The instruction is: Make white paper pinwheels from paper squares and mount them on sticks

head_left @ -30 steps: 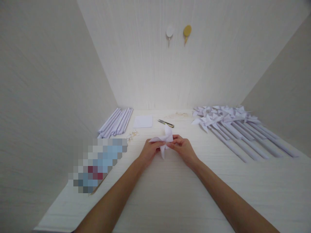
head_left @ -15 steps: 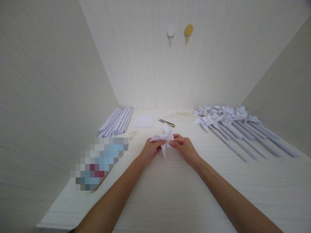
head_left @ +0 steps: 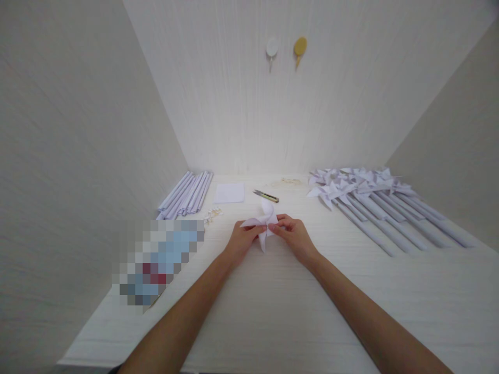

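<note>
A white paper pinwheel head (head_left: 263, 222) is held over the middle of the white table (head_left: 273, 311). My left hand (head_left: 241, 242) pinches its left side and my right hand (head_left: 294, 236) pinches its right side, fingertips meeting near the centre. One folded blade points up, one points left, one hangs down between my hands. The part behind my fingers is hidden.
Rolled white paper sticks (head_left: 187, 195) lie at the back left. Several finished pinwheels on sticks (head_left: 374, 200) lie at the right. A white paper square (head_left: 229, 192), small snips (head_left: 265, 196), small pale bits (head_left: 212, 214) and a blurred pack (head_left: 156, 262) lie nearby.
Both hands stay on the pinwheel, which has turned slightly between my fingers. The view has shifted a little.
</note>
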Motion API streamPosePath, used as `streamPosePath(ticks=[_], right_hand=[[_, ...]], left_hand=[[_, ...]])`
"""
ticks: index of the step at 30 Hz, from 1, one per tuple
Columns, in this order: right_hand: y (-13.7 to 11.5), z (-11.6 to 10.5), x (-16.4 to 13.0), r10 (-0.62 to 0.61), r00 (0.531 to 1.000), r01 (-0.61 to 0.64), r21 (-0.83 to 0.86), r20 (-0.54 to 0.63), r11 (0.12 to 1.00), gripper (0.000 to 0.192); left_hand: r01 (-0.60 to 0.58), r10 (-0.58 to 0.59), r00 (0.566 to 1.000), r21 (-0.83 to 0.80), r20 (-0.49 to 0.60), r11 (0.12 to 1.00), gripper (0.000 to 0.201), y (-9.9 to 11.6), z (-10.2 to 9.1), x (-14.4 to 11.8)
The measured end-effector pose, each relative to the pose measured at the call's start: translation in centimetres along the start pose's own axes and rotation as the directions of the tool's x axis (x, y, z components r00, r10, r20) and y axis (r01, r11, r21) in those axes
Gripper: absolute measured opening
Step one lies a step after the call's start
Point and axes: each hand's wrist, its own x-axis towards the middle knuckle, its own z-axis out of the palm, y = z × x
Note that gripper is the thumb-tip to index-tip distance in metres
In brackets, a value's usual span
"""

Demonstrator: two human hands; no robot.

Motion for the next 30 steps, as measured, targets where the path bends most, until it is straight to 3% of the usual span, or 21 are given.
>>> streamPosePath(ticks=[15,21,30], right_hand=[[-0.13,0.12,-0.03,-0.023,1.000,0.022,-0.065,-0.017,0.998,0.015],[-0.35,0.41,-0.22,-0.039,0.997,0.031,-0.106,-0.072,0.994,0.015],[-0.46,0.62,-0.25,-0.108,0.974,0.070,-0.193,-0.197,0.979,0.016]], left_hand=[[-0.032,0.034,0.998,0.041,-0.048,0.999,0.010,-0.02,0.11,-0.14],[-0.066,0.069,0.997,0.056,-0.038,0.996,0.007,-0.15,0.02,-0.15],[-0.080,0.098,0.986,0.128,-0.138,0.989,0.010,0.04,0.80,-0.46]])
